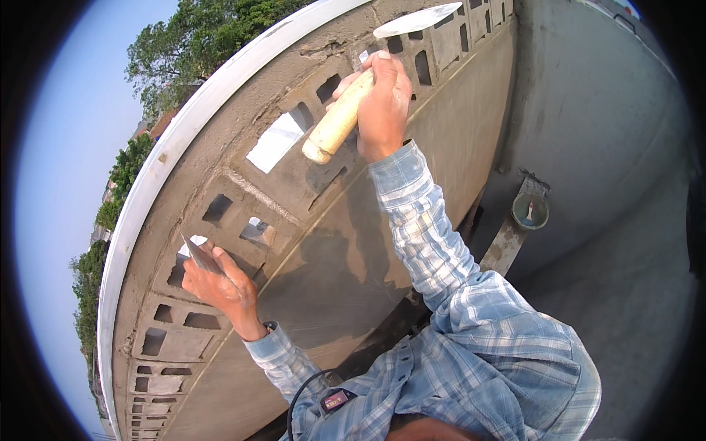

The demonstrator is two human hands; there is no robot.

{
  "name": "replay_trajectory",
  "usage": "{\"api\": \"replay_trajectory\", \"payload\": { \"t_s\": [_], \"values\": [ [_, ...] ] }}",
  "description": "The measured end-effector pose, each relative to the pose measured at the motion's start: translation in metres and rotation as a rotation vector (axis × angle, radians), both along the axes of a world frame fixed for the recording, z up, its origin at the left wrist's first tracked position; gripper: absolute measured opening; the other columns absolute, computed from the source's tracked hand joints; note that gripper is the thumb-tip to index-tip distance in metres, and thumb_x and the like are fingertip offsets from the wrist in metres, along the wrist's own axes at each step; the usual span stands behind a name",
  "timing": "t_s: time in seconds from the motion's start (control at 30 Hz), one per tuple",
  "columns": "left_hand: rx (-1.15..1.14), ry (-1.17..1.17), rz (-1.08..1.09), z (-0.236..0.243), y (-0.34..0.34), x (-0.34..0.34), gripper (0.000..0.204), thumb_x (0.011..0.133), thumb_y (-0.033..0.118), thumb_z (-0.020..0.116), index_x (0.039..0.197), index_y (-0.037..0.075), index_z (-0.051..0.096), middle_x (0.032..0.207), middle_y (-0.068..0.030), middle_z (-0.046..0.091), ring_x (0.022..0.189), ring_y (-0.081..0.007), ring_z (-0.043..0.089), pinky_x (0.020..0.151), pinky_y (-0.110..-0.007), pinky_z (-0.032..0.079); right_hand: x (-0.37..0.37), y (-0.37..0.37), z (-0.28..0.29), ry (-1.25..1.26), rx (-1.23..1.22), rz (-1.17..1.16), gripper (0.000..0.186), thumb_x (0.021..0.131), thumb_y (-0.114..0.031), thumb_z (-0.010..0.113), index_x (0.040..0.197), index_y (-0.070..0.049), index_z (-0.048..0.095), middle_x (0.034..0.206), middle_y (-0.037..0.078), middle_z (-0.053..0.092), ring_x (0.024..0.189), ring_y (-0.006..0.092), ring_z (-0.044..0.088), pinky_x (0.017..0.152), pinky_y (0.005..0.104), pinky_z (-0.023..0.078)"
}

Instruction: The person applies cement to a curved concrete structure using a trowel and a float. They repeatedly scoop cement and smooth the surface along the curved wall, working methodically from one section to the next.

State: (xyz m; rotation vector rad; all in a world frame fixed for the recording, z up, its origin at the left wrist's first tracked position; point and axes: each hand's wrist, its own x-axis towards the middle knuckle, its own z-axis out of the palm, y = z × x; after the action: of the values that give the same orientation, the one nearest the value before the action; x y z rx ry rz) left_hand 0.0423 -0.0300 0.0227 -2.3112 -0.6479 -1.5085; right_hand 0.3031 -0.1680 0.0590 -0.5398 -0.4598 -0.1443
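My right hand (386, 106) is wrapped round the wooden handle of a trowel (338, 121). Its pale, pointed blade reaches up and away to the right, in front of the block wall. Lower left, my left hand (224, 287) is closed on a thin grey flat piece (202, 256) with a pointed tip, close to an opening in the wall; its exact kind is unclear. White paper (197, 241) shows behind that piece. The ventilation-block wall (213, 180) has many rectangular holes and rough grey mortar. A larger white sheet (276, 142) sits at one hole between my hands.
A white straight-edge bar (184, 140) runs along the wall's outer edge. Below the blocks is a smooth plastered band (456, 125). To the right, a small bucket (530, 212) stands on a plank (504, 250). Trees (184, 59) rise beyond the wall.
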Motion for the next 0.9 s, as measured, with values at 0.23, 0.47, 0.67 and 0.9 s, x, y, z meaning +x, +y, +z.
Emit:
{"api": "replay_trajectory", "payload": {
  "t_s": [0.23, 0.47, 0.67, 0.9],
  "values": [
    [0.038, 0.001, 0.033, -0.003, 0.003, -0.001, 0.026, 0.098, 0.023, 0.048, 0.108, 0.003, 0.062, 0.090, -0.0090, 0.056, 0.087, -0.0252, 0.049, 0.083, -0.039, 0.031, 0.016, -0.001, 0.002, -0.016, -0.078, 0.066, 0.031, 0.101, -0.037, 0.042, 0.093, -0.006, 0.044, 0.061, 0.013, 0.057, 0.050, 0.0208, 0.059, 0.045, 0.0362, 0.053],
    [0.032, 0.019, 0.001, -0.001, 0.001, 0.001, 0.028, 0.099, 0.024, 0.048, 0.108, 0.002, 0.062, 0.090, -0.0091, 0.057, 0.087, -0.0254, 0.050, 0.083, -0.039, 0.031, 0.007, 0.000, 0.002, -0.004, -0.041, 0.067, 0.038, 0.104, -0.037, 0.038, 0.088, -0.004, 0.046, 0.057, 0.012, 0.057, 0.049, 0.0194, 0.059, 0.049, 0.0314, 0.048],
    [0.010, -0.006, 0.005, 0.000, -0.002, 0.002, 0.028, 0.099, 0.025, 0.047, 0.109, 0.002, 0.061, 0.089, -0.0087, 0.057, 0.088, -0.0256, 0.050, 0.083, -0.039, 0.031, 0.008, 0.007, 0.010, -0.038, -0.092, 0.096, 0.031, 0.101, -0.034, 0.039, 0.089, -0.007, 0.044, 0.059, 0.014, 0.058, 0.049, 0.0216, 0.059, 0.045, 0.0359, 0.052],
    [0.001, 0.014, -0.001, 0.000, -0.002, -0.001, 0.027, 0.097, 0.024, 0.050, 0.109, 0.002, 0.061, 0.088, -0.0088, 0.057, 0.087, -0.0258, 0.051, 0.083, -0.039, 0.031, -0.004, 0.008, 0.002, -0.043, -0.004, -0.053, 0.038, 0.104, -0.035, 0.038, 0.085, -0.003, 0.047, 0.058, 0.012, 0.058, 0.051, 0.0184, 0.060, 0.051, 0.0305, 0.048]
  ]
}}
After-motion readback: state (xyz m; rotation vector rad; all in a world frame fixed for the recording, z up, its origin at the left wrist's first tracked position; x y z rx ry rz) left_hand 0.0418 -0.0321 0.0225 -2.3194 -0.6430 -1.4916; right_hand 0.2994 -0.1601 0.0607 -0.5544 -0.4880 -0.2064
